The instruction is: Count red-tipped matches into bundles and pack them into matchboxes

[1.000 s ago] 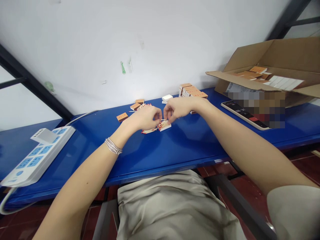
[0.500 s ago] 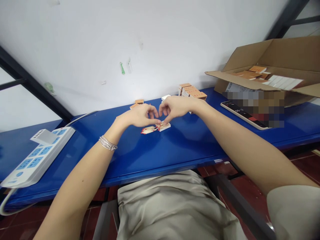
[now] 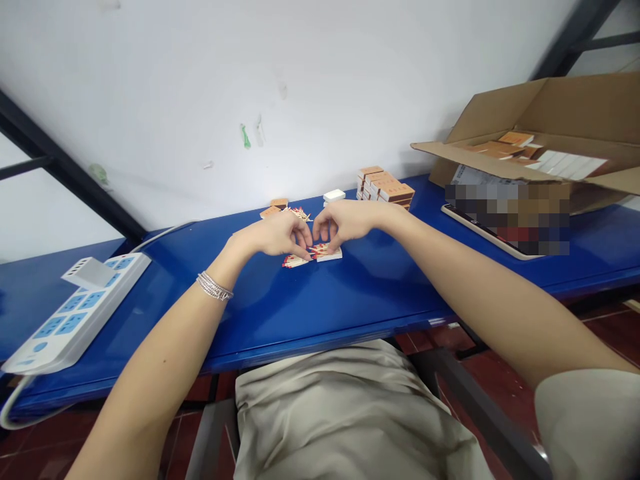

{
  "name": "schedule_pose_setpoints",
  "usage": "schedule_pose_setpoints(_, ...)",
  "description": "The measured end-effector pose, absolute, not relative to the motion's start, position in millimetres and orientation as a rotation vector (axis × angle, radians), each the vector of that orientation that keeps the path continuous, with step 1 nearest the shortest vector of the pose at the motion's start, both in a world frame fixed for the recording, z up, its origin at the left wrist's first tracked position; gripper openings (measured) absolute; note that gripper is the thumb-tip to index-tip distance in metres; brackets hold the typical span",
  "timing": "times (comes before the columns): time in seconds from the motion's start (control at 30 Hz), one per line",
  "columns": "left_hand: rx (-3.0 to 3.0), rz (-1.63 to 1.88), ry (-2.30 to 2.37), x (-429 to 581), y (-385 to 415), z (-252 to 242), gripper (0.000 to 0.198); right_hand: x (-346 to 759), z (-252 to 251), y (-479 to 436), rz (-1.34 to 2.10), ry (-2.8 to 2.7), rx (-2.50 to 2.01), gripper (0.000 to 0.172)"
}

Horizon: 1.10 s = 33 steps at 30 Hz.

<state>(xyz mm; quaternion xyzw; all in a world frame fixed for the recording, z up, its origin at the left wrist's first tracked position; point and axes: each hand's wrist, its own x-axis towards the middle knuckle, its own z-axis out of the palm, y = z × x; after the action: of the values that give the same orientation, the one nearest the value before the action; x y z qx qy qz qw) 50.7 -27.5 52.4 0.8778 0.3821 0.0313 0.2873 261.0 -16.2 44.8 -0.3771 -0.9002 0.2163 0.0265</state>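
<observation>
A small white matchbox tray (image 3: 330, 256) lies on the blue table, with red-tipped matches (image 3: 320, 249) lying loosely across it. My right hand (image 3: 345, 223) is over the tray, its thumb and fingers closed around some of these matches. Just left of it, my left hand (image 3: 280, 235) is curved, with thumb and fingertips apart at the matches' left ends. Under the left hand lies a small bundle of matches (image 3: 296, 261) directly on the table. Another pile of matches (image 3: 299, 213) shows behind the left hand, partly covered by it.
Orange matchboxes (image 3: 273, 210) lie near the wall, beside a white box (image 3: 334, 195). Stacked matchboxes (image 3: 384, 183) stand farther right. A carton (image 3: 500, 167) with more boxes and a phone (image 3: 487, 233) occupy the right side. A power strip (image 3: 85, 313) lies at left.
My right hand has shifted slightly left and down, uncovering the white box. My left hand has moved a little down and left, and the rear match pile now shows.
</observation>
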Motion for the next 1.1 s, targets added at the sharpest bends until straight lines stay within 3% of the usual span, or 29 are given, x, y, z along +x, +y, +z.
schedule_pose_setpoints(0.1, 2.314, 0.106, 1.017, 51, -26, 49, 0.033, 263, 47, -17, 0.685, -2.785, -1.183, 0.061)
schedule_pose_setpoints(0.33, 2.291, 0.099, 0.991, 45, -19, 48, 0.037, 259, 45, -20, 0.635, -2.840, -1.327, 0.079)
schedule_pose_setpoints(0.6, 2.223, 0.199, 0.939, 54, -24, 42, 0.026, 259, 42, -16, 0.733, -2.833, -1.222, 0.067)
schedule_pose_setpoints(0.9, 2.205, 0.498, 0.968, 38, -14, 45, 0.053, 275, 43, -6, 0.796, -2.698, -1.205, 0.064)
schedule_pose_setpoints(1.1, 2.220, 0.371, 1.113, 24, 1, 38, 0.051, 276, 45, -6, 0.780, -2.610, -1.244, 0.060)
